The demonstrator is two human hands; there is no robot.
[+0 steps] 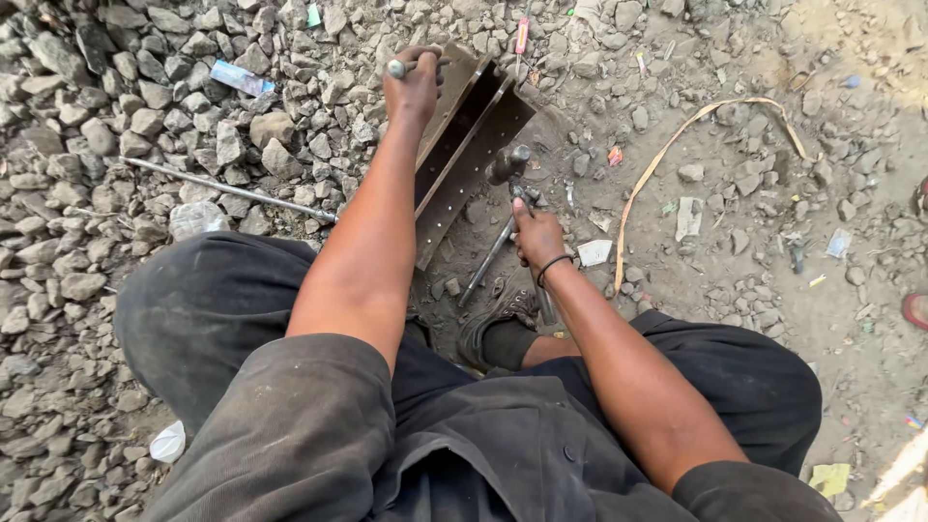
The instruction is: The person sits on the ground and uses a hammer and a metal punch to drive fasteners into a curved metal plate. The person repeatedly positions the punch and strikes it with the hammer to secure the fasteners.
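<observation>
At the centre of the view, tipped toward twelve o'clock, a rusty metal channel piece [471, 145] with rows of small holes along its edge lies on the gravel ground [116, 116], its long sides running from about one o'clock down to seven. The person's left hand [414, 85] rests on its upper end at eleven o'clock, fingers curled shut around a short grey metal rod [404, 68] whose rounded tip sticks out to the left. At four o'clock from the channel, the right hand [537, 235], a black band on its wrist, is closed around the handle of a hammer [500, 208]; the hammer's head sits just beside the channel's lower right edge, and the handle slants down toward seven o'clock. Below the hammer, a worn dark shoe [495, 324] is planted on the ground between the person's dark trousers [251, 387]. Farther out at nine o'clock a long thin steel rod [227, 188] lies across the stones. At two o'clock a tan strap [667, 150] loops over the dirt, and near twelve o'clock lies a small red-handled screwdriver [522, 37].
</observation>
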